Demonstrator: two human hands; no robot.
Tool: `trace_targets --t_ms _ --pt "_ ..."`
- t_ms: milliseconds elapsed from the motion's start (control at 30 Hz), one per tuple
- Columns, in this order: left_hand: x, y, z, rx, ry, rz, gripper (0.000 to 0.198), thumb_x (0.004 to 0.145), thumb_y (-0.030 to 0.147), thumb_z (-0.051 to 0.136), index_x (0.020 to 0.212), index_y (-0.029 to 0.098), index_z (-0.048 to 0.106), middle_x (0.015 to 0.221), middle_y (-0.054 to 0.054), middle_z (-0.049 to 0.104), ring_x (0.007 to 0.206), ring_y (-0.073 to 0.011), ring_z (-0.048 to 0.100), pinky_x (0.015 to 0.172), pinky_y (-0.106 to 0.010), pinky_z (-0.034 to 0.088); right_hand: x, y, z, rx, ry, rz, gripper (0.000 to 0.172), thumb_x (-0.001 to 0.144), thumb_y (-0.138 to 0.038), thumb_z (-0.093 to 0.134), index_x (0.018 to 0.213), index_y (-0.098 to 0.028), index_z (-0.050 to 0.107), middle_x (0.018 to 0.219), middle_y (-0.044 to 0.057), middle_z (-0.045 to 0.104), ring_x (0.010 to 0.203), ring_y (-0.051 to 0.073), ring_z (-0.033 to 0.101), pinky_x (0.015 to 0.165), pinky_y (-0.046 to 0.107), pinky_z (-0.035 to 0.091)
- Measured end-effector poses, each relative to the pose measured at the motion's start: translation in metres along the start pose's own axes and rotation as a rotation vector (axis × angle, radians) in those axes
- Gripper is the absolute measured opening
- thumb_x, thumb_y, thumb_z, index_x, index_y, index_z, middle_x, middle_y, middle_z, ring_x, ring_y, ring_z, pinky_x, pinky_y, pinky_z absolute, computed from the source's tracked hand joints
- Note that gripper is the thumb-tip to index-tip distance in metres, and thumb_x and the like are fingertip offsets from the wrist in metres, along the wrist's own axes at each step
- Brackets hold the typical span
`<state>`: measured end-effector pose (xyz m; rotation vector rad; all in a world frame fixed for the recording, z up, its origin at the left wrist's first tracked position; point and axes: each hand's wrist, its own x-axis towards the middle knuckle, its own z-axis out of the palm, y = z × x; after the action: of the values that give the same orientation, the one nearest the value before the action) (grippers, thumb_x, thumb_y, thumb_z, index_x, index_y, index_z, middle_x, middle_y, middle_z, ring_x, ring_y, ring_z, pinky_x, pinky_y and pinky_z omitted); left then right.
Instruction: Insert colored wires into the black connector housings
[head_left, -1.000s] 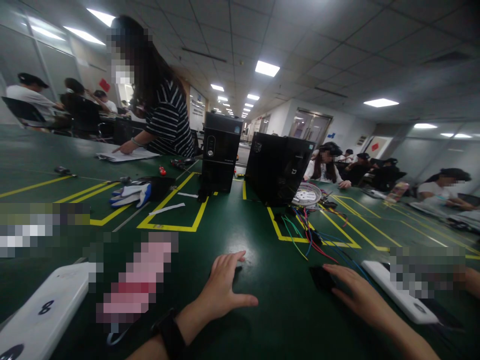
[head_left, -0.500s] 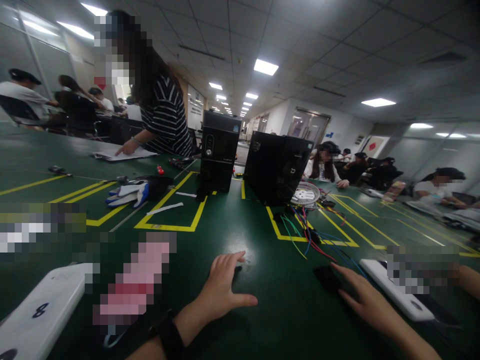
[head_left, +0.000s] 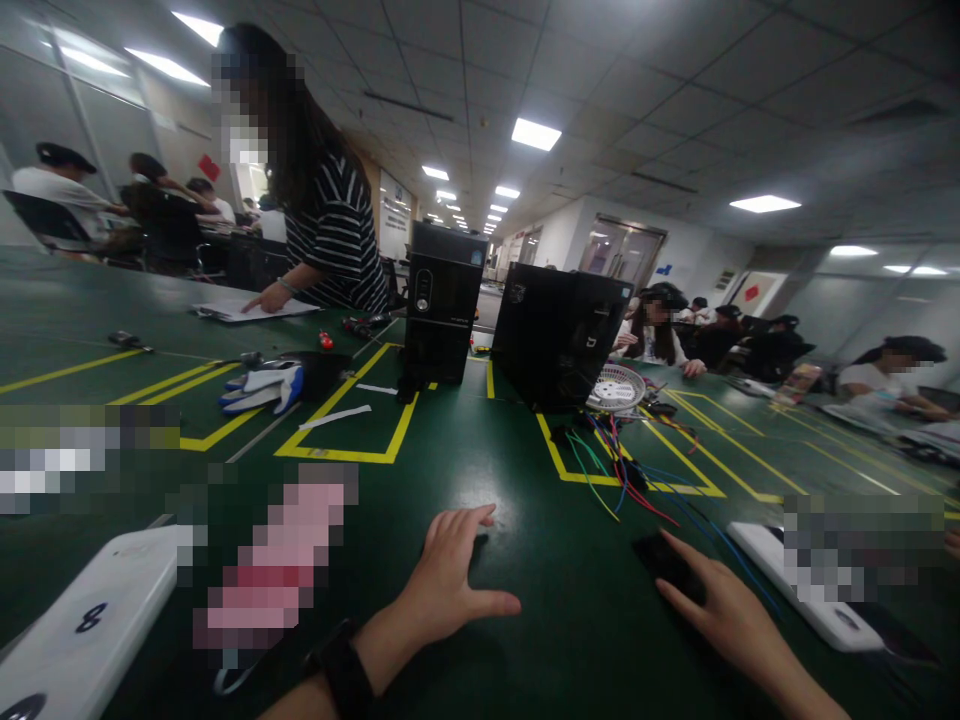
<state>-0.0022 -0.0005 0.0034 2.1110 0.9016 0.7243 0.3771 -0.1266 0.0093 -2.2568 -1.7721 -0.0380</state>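
1. While the left hand point(head_left: 454, 582), empty, spreads its thumb wide left of the colored cables point(head_left: 618, 462), the right hand point(head_left: 724, 600), partly curled, grips a black object point(head_left: 664, 563).
2. This object is in front of the cables.

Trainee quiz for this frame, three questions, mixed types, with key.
1. True or false: the thumb of the left hand is spread away from its fingers.

2. Which hand is nearest the small black object?
A) left
B) right
C) both equally near

3. How many black computer towers stand on the green table?

Key:
1. True; there is a wide gap between thumb and fingers.
2. B; the object is right at the fingers of the right hand.
3. Two, side by side with a gap between them.
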Motion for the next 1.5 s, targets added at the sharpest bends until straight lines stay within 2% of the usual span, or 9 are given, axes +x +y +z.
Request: trace_targets --t_ms 233,400,533,700,833,933,1033,1300,1500 --pt "0.002 -0.002 0.004 0.026 0.033 0.031 0.096 0.053 0.065 0.074 0.131 0.021 0.040 0.125 -0.011 0.049 0.116 -0.0344 0.040 0.098 -0.049 0.031 0.003 -0.003 -0.006 0.068 0.076 -0.042 0.061 0.076 -0.052 0.053 0.126 -0.017 0.054 0.115 0.012 0.064 0.101 0.028 0.061 0.086 0.040 0.050" --pt "0.002 0.000 0.002 0.018 0.011 0.010 0.095 0.053 0.065 0.074 0.131 0.021 0.040 0.125 -0.011 0.048 0.116 -0.0342 0.040 0.097 -0.048 0.032 0.022 -0.022 -0.014 0.097 0.169 -0.059 0.060 0.075 -0.051 0.054 0.126 -0.019 0.053 0.114 0.011 0.064 0.096 0.027 0.062 0.076 0.037 0.053" --pt "0.002 0.000 0.002 0.009 0.016 0.008 0.095 0.053 0.066 0.073 0.131 0.023 0.041 0.126 -0.011 0.047 0.116 -0.0352 0.039 0.097 -0.049 0.032 0.061 -0.057 -0.030 0.072 0.195 -0.013 0.058 0.072 -0.044 0.056 0.123 -0.016 0.055 0.099 0.010 0.068 0.080 0.025 0.065 0.068 0.035 0.052" --pt "0.002 -0.001 0.002 -0.006 0.011 -0.002 0.098 0.051 0.066 0.074 0.132 0.023 0.040 0.125 -0.011 0.047 0.115 -0.0347 0.039 0.097 -0.048 0.032 0.131 -0.102 -0.038 0.044 0.212 0.014 0.054 0.075 -0.035 0.058 0.125 -0.015 0.054 0.100 0.009 0.069 0.084 0.025 0.064 0.077 0.035 0.049" --pt "0.003 -0.003 0.004 -0.011 0.037 0.020 0.098 0.050 0.065 0.076 0.131 0.024 0.041 0.124 -0.010 0.048 0.113 -0.0337 0.040 0.096 -0.048 0.033 0.190 -0.138 -0.015 0.059 0.167 -0.009 0.046 0.080 -0.031 0.061 0.123 -0.018 0.054 0.116 0.008 0.063 0.103 0.023 0.059 0.089 0.032 0.045" --pt "0.004 -0.006 0.007 -0.011 0.052 0.034 0.099 0.049 0.064 0.077 0.132 0.024 0.040 0.123 -0.009 0.048 0.111 -0.0325 0.041 0.096 -0.047 0.033 0.223 -0.164 0.013 0.061 0.091 -0.013 0.035 0.088 -0.033 0.056 0.119 -0.017 0.054 0.118 0.009 0.058 0.102 0.021 0.058 0.088 0.041 0.046" --pt "0.005 -0.006 0.008 -0.009 0.054 0.035 0.100 0.048 0.066 0.076 0.131 0.024 0.040 0.123 -0.010 0.048 0.111 -0.0325 0.041 0.097 -0.048 0.032 0.246 -0.182 0.038 0.047 0.036 0.033 0.031 0.090 -0.033 0.053 0.116 -0.017 0.055 0.118 0.008 0.056 0.100 0.021 0.057 0.086 0.042 0.048" --pt "0.010 -0.005 0.007 0.027 0.026 0.021 0.104 0.045 0.067 0.076 0.130 0.019 0.041 0.119 -0.012 0.051 0.109 -0.0337 0.044 0.101 -0.053 0.026 0.268 -0.193 0.068 -0.001 -0.034 0.163 0.030 0.090 -0.032 0.054 0.116 -0.016 0.054 0.116 0.008 0.056 0.099 0.021 0.057 0.083 0.042 0.049" --pt "0.011 -0.004 0.006 0.022 0.020 0.018 0.102 0.044 0.069 0.075 0.128 0.020 0.044 0.119 -0.013 0.052 0.110 -0.0354 0.045 0.100 -0.055 0.026 0.269 -0.184 0.072 0.015 -0.076 0.103 0.033 0.090 -0.032 0.054 0.119 -0.017 0.052 0.119 0.008 0.054 0.101 0.022 0.057 0.084 0.043 0.048"
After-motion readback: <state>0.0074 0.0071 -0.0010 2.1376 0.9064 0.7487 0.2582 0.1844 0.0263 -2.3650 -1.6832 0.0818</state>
